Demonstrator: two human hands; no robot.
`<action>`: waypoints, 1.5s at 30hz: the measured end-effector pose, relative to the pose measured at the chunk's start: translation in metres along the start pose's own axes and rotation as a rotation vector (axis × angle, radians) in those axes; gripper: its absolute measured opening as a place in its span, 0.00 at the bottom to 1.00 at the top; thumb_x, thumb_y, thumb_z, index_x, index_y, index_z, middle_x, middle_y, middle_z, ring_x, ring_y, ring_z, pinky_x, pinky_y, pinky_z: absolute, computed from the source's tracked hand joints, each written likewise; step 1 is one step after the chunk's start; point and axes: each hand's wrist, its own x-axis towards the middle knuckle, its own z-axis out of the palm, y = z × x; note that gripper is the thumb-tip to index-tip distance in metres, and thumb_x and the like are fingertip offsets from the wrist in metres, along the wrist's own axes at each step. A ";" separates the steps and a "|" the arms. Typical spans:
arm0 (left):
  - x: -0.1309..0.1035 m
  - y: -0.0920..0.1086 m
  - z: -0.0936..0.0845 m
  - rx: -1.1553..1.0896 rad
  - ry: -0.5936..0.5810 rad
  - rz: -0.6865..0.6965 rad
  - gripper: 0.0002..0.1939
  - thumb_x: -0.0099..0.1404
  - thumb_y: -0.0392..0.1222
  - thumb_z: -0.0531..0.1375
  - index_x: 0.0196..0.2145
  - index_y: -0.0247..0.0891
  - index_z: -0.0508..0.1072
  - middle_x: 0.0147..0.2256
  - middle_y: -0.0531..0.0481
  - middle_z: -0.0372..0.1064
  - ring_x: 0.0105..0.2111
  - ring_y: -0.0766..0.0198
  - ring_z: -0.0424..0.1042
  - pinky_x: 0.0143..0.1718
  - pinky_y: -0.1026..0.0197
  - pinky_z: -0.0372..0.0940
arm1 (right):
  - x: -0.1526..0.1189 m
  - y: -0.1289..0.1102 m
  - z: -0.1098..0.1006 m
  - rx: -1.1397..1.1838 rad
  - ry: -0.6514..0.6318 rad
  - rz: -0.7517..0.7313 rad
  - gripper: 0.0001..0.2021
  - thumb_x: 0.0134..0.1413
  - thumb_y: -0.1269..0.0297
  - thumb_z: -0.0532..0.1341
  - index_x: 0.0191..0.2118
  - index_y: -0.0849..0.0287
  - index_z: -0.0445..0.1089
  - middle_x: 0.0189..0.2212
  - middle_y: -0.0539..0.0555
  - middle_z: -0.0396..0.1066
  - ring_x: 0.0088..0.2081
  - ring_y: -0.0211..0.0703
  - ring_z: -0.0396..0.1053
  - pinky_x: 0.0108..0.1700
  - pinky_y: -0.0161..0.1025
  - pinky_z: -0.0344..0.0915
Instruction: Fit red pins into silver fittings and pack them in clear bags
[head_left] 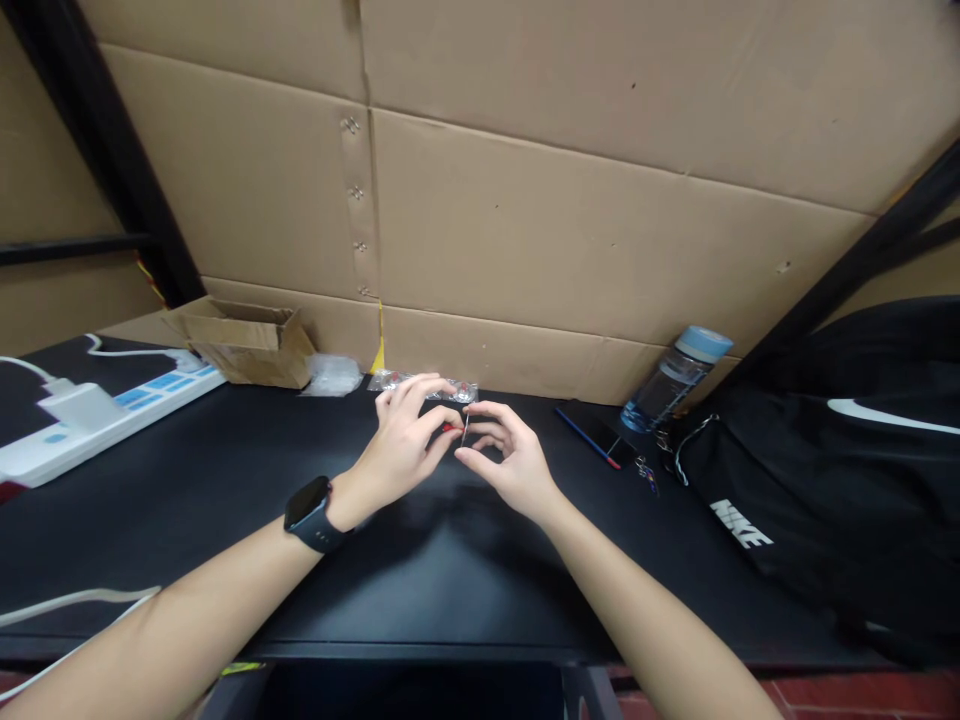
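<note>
Both hands meet above the black table (330, 420), around its middle. My left hand (405, 435), with a dark watch on the wrist, pinches a small red piece (448, 428) between thumb and forefinger; most of that piece is hidden. Held by its edges in the fingers of my right hand (516, 462) is a thin, flat, shiny piece (466, 428), seen nearly edge-on. The red piece is right beside it; whether the two touch I cannot tell. Just behind the hands lie clear plastic packets (463, 392) with small red items inside.
At the left are a white power strip (172, 390) with plugs, an open cardboard box (255, 345) and clear plastic bags (332, 375). A phone (596, 435), keys (646, 475), a water bottle (667, 385) and a black bag (832, 480) lie right. Cardboard (600, 230) walls the back.
</note>
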 end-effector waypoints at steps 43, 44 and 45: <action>-0.002 -0.005 0.001 -0.088 -0.213 0.009 0.13 0.67 0.48 0.60 0.48 0.45 0.75 0.58 0.44 0.66 0.59 0.47 0.59 0.58 0.43 0.53 | 0.005 0.002 -0.019 -0.424 -0.072 -0.082 0.04 0.62 0.62 0.63 0.37 0.54 0.74 0.51 0.55 0.71 0.55 0.48 0.68 0.58 0.48 0.63; -0.003 -0.006 0.003 -0.090 -0.249 0.023 0.13 0.67 0.49 0.61 0.48 0.46 0.75 0.57 0.44 0.66 0.59 0.46 0.59 0.58 0.43 0.54 | 0.005 0.003 -0.020 -0.442 -0.071 -0.093 0.04 0.62 0.63 0.63 0.37 0.54 0.74 0.52 0.55 0.70 0.55 0.48 0.67 0.59 0.49 0.62; -0.004 -0.007 0.005 -0.096 -0.280 0.031 0.13 0.67 0.49 0.61 0.47 0.46 0.76 0.57 0.44 0.67 0.59 0.47 0.59 0.57 0.43 0.54 | 0.005 0.003 -0.021 -0.460 -0.070 -0.101 0.03 0.62 0.63 0.63 0.37 0.54 0.74 0.52 0.55 0.70 0.56 0.48 0.66 0.60 0.50 0.61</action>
